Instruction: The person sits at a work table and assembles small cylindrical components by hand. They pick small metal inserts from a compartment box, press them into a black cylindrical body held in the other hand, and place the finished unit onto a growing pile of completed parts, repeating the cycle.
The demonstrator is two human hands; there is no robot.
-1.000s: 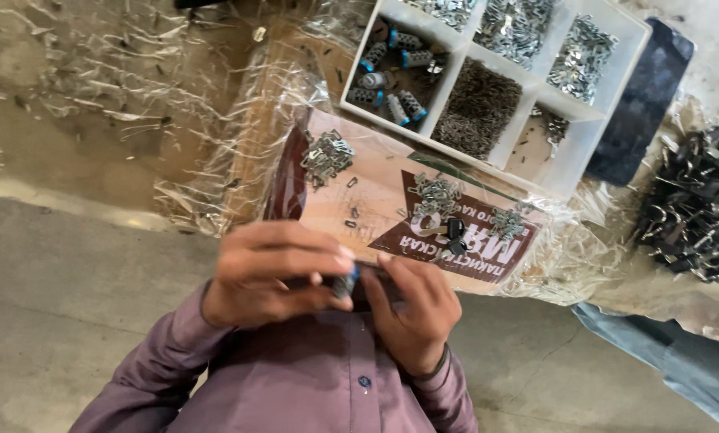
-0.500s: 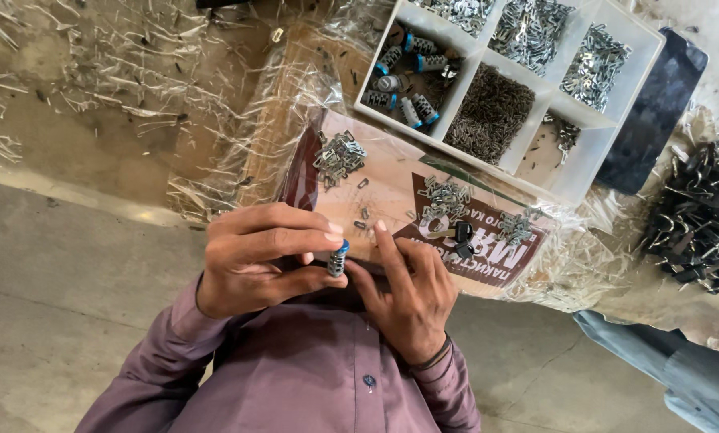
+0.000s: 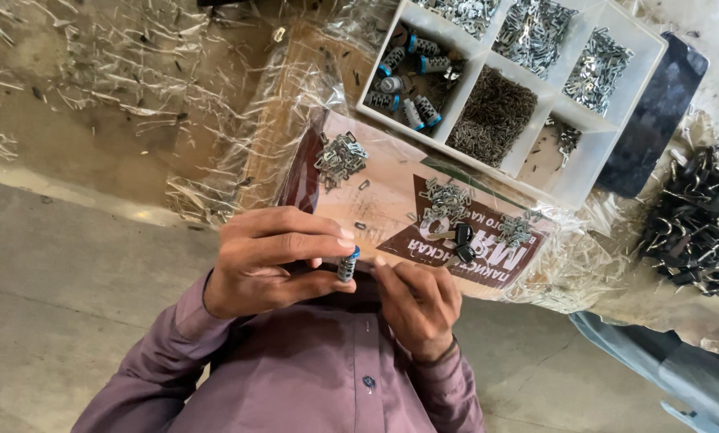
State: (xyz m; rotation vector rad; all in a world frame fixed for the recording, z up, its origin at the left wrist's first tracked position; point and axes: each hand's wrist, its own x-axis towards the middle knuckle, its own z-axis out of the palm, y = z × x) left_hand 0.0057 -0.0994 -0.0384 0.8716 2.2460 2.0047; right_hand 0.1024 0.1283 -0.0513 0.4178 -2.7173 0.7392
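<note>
Close against the purple shirt (image 3: 311,369), the left hand (image 3: 275,261) gripped a small cylindrical part with a blue end (image 3: 347,265) between thumb and forefinger, held upright just above the chest. Beside it, the right hand (image 3: 419,309) was curled with its fingertips right at the part, though whether it pinched anything itself could not be told.

Just beyond the hands lay a printed cardboard sheet (image 3: 391,216) under clear plastic wrap on the desk (image 3: 95,144). On that sheet, past the left hand, sat a loose heap of small metal clips (image 3: 341,156); past the right hand lay two more clip heaps (image 3: 446,200) and a couple of small black pieces (image 3: 463,240).

Farther out stood a white compartment tray (image 3: 572,180), with blue-ended cylinders (image 3: 407,84) in one cell, dark fine pins (image 3: 496,116) in the next, and silvery clips in others. Off to the right of the tray lay a dark flat phone (image 3: 656,120), then a pile of black hooked parts (image 3: 700,220).
</note>
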